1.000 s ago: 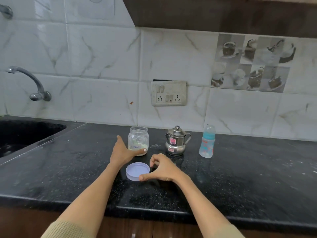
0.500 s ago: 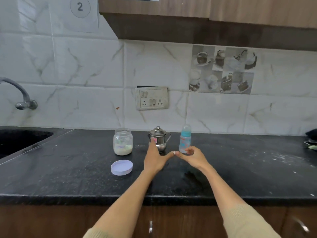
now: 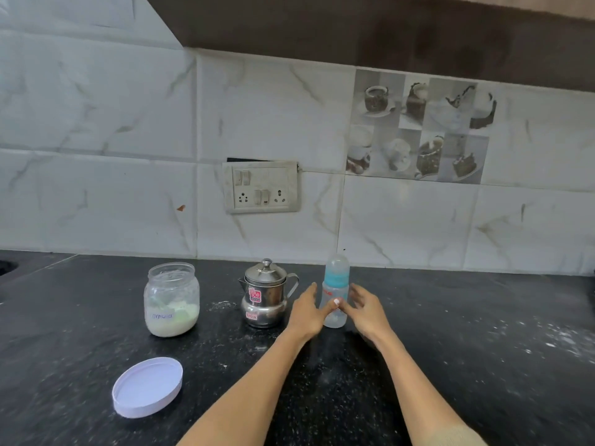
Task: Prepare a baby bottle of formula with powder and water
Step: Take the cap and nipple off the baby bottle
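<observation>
The baby bottle [image 3: 335, 294] stands upright between the left hand [image 3: 306, 312] and right hand [image 3: 367, 312]; both hands are spread, thumbs meeting across its front, fingers not closed around it.

The baby bottle [image 3: 335, 292] is stood upright on the counter [image 3: 450, 365], flanked by the left hand [image 3: 306, 312] and the right hand [image 3: 367, 312], whose thumbs meet in front of it. Just left of the hands the steel jug [image 3: 265, 296] is set, with the open powder jar [image 3: 171, 300] further left. The jar lid [image 3: 147, 386] is laid nearer the counter's front edge, well left of the hands.
</observation>
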{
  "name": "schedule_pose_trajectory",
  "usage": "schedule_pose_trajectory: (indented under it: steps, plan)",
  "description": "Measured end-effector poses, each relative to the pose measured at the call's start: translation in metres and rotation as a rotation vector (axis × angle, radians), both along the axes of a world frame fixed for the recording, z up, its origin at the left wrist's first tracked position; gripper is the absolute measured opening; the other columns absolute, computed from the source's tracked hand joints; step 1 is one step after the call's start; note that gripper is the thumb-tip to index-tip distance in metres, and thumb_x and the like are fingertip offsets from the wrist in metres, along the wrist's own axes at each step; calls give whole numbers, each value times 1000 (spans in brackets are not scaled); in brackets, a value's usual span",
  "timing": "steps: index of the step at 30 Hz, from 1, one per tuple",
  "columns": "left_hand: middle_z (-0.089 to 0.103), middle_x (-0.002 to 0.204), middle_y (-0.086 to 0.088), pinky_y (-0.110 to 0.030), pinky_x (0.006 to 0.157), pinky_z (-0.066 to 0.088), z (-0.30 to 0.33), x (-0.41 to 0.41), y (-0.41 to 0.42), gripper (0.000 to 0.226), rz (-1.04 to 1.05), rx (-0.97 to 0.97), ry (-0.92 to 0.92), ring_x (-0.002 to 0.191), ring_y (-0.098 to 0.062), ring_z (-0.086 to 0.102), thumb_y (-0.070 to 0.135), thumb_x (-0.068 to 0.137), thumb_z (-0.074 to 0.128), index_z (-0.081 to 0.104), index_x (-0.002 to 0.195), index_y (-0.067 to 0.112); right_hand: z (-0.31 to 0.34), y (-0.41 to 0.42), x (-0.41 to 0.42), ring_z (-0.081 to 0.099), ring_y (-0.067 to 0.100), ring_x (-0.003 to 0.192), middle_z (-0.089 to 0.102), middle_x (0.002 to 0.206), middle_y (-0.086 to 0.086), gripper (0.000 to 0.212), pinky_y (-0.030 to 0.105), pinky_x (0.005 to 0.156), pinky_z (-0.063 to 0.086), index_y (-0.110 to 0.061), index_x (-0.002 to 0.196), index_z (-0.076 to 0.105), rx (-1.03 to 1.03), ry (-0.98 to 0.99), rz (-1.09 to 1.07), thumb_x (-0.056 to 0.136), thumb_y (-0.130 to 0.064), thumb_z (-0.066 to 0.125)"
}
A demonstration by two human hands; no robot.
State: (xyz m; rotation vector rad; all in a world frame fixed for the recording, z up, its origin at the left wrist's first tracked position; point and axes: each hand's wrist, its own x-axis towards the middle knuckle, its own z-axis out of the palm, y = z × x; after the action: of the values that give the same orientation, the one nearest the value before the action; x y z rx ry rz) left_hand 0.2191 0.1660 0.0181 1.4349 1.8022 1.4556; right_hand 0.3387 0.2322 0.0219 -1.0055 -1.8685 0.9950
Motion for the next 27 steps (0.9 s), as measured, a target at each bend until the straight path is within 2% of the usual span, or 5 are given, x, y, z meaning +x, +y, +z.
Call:
schedule_pose_trajectory:
  steps: [4,13,17,21,27]
  plan:
    - [59,126,-6,-32,99,42,0,1,0,44,-11,67,17,118,-21,55,27,89,62,49,127,11,-2,-5,-8,56,23,118,61,127,7,43,41,102,45,-12,129,55,16,36,32,87,-13,64]
    - [64,106,0,-25,84,48,-5,-6,-95,44,163,110,18,94,-11,60,40,78,71,56,112,17,-2,-111,-10,57,13,112,62,121,-1,44,29,94,46,-15,127,55,68,-2,106,85,-21,67]
    - [66,106,0,-32,88,50,-8,-10,-146,49,259,102,55,96,-14,62,45,75,71,58,112,15,-2,-157,-16,58,13,109,63,121,2,42,27,93,46,-13,124,57,108,-26,144,85,-21,68]
    - [66,107,0,-28,82,48,-6,-11,-179,45,285,112,86,93,-13,61,43,74,71,56,109,20,-1,-187,-16,59,14,109,64,119,4,39,30,94,48,-12,123,58,122,-32,160,86,-19,67]
    - [59,121,-2,-33,90,45,0,-10,-190,74,244,95,50,108,-19,57,42,71,73,39,134,24,3,-196,-16,58,15,110,62,123,5,41,21,84,47,-12,127,53,90,-88,166,87,-16,64]
